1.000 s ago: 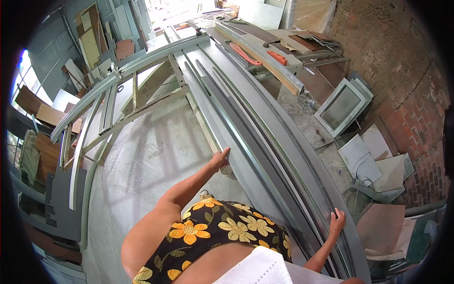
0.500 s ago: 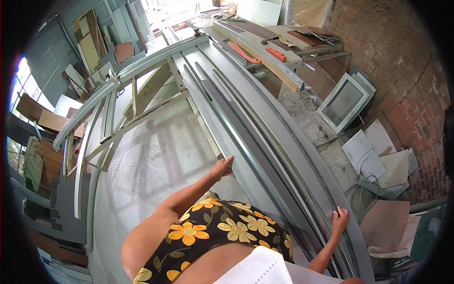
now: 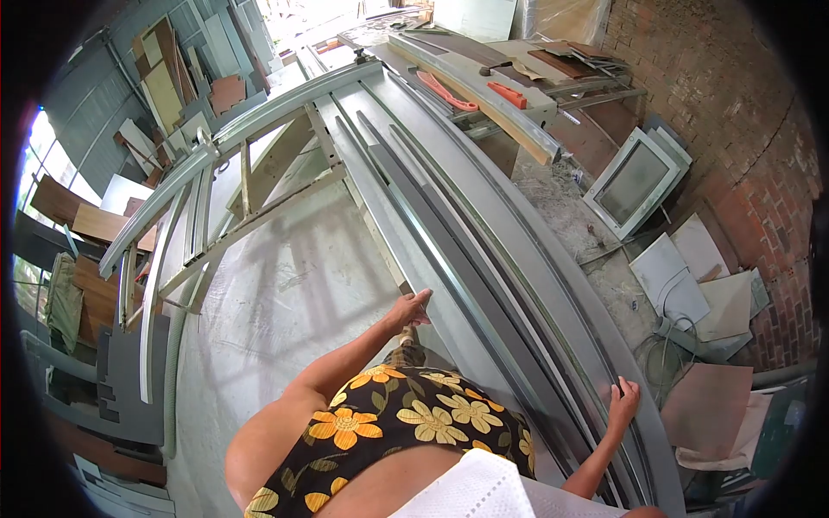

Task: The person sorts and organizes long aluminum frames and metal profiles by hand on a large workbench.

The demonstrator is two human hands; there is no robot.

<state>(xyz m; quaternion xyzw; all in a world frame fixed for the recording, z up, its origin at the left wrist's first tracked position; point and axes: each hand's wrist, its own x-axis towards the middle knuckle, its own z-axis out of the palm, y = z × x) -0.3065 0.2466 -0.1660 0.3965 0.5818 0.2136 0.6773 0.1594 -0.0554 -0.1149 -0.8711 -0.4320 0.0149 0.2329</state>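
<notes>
A long grey metal sheet (image 3: pixel 553 276) stretches away from me on a frame, with several dark metal strips (image 3: pixel 484 272) lying lengthwise on it. At the near-side edge of the sheet, my left hand (image 3: pixel 409 311) is closed, its thumb on top of the rim. My right hand (image 3: pixel 623 402) is across the strips toward the far side, fingers bent with their tips at the sheet's surface. Whatever may be between those right fingertips is too small to make out.
To the left stands a metal frame (image 3: pixel 246 177) on the pale floor. Beyond the sheet, a bench (image 3: pixel 540 112) carries red-handled tools (image 3: pixel 507 95) and a hammer (image 3: pixel 494 69). A framed window panel (image 3: pixel 636 183) and loose boards lean by the brick wall (image 3: pixel 768 216).
My view has shifted slightly, and a foot shows more under my left arm. Both hands stay at nearly the same places on the sheet.
</notes>
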